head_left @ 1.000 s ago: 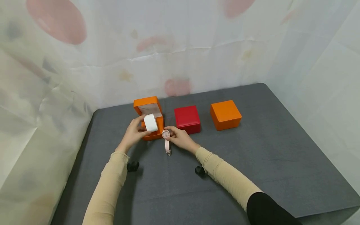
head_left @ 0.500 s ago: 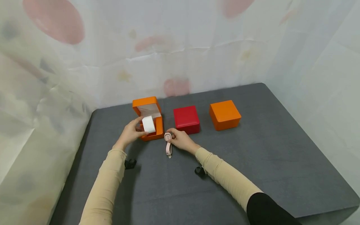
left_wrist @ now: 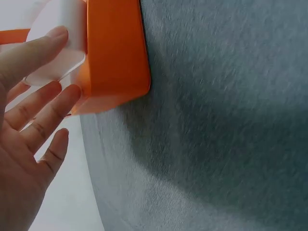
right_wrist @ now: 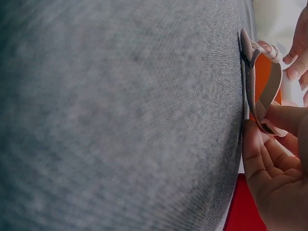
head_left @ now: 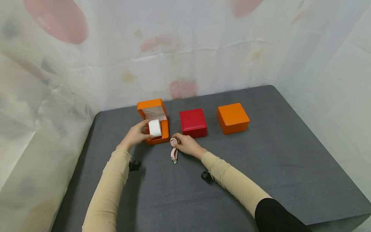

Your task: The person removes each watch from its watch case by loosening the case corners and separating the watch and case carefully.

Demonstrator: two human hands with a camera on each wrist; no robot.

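Observation:
An open orange box (head_left: pixel 157 133) stands on the grey table (head_left: pixel 261 167), its lid (head_left: pixel 151 108) raised toward the wall. My left hand (head_left: pixel 135 135) holds a white cushion (head_left: pixel 155 128) at the box's mouth, fingers on it in the left wrist view (left_wrist: pixel 50 53) beside the orange box wall (left_wrist: pixel 115 53). My right hand (head_left: pixel 185 144) pinches a pink watch (head_left: pixel 173 142) by its case just right of the box. Its strap (head_left: pixel 174 155) trails down to the table. The right wrist view shows the pink strap (right_wrist: pixel 262 91) looped above my fingers (right_wrist: pixel 269 159).
A shut red box (head_left: pixel 193 123) and a shut orange box (head_left: pixel 233 118) stand in a row to the right. Pale patterned cloth walls (head_left: pixel 185 58) close the back and sides. The table's front edge (head_left: pixel 342 217) runs near right.
My left hand has lowered the white cushion toward the open box. The right hand has brought the watch down, so its strap now folds on the table.

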